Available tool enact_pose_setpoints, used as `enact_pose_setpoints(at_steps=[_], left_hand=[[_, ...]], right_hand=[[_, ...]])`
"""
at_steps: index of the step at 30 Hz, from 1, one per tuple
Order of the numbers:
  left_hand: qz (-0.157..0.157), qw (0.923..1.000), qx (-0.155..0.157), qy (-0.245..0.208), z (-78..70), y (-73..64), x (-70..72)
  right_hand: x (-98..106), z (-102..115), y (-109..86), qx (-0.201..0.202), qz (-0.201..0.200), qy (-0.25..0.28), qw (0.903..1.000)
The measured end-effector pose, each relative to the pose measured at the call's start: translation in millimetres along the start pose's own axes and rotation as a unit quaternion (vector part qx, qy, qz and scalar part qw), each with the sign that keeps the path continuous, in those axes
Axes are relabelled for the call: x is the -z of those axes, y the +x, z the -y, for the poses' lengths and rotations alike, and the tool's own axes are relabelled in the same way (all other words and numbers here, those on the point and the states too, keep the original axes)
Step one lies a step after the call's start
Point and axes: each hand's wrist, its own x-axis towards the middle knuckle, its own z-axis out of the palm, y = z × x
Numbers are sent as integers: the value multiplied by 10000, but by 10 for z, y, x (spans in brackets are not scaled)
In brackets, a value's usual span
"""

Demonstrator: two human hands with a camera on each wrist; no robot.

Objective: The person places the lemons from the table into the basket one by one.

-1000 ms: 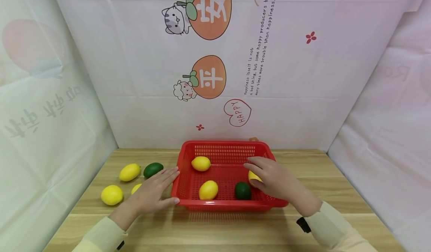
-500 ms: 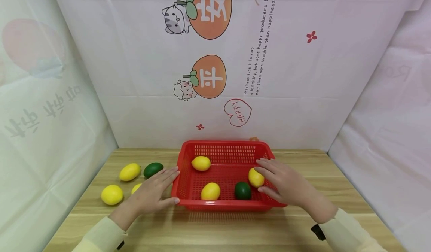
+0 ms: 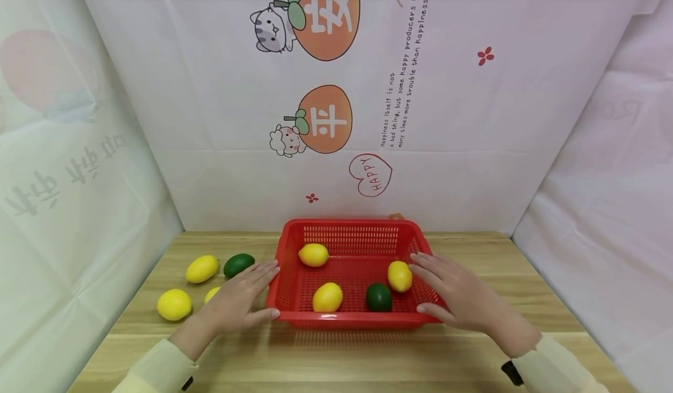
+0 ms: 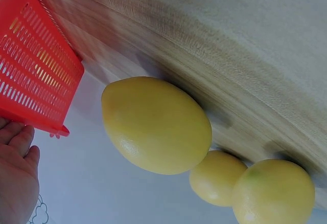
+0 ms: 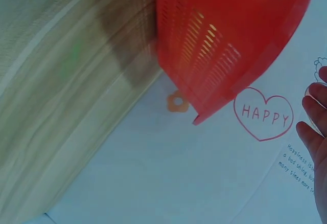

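Note:
A red perforated plastic basket (image 3: 357, 317) stands on the table. Straight fingers of my left hand (image 3: 239, 299) rest on its left rim. My right hand (image 3: 460, 294) hovers over the right rim, fingers extended and holding nothing; in the right wrist view those fingers (image 5: 314, 109) look apart from the basket wall. Inside the basket lie a lemon (image 3: 314, 255) at the back left, another lemon (image 3: 328, 297) at the front, a third lemon (image 3: 400, 277) near my right fingertips, and a dark green lime-like fruit (image 3: 379, 297).
Left of the basket, lemons (image 3: 202, 269) lie on the wooden table (image 3: 368, 364) with a second dark green fruit (image 3: 239, 265). One lemon (image 3: 212, 294) is partly hidden behind my left hand. White printed cloth (image 3: 447, 183) walls off the back and sides.
My right hand has let go of the lemon at the basket's right and drawn back rightward to the rim. The front lemon has shifted slightly. My left hand has stayed put.

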Motion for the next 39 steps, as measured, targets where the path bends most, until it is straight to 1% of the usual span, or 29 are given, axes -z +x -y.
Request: enact_pose_setpoints(at_steps=[5, 18, 26, 31, 39], left_hand=[[-3, 10000, -13, 16, 5, 3, -3], [-22, 10000, -31, 13, 22, 4, -10], [13, 10000, -8, 46, 24, 2, -11], [-5, 10000, -33, 45, 20, 5, -3], [-4, 9999, -97, 91, 20, 8, 13]], right_hand=[[-44, -28, -84, 151, -63, -82, 9998], [-136, -78, -274, 276, -69, -73, 9996], [-192, -111, -360, 76, -183, 6, 9998], [-223, -134, -409, -55, -132, 56, 9999], [-272, -162, -479, -224, -7, -23, 9997]])
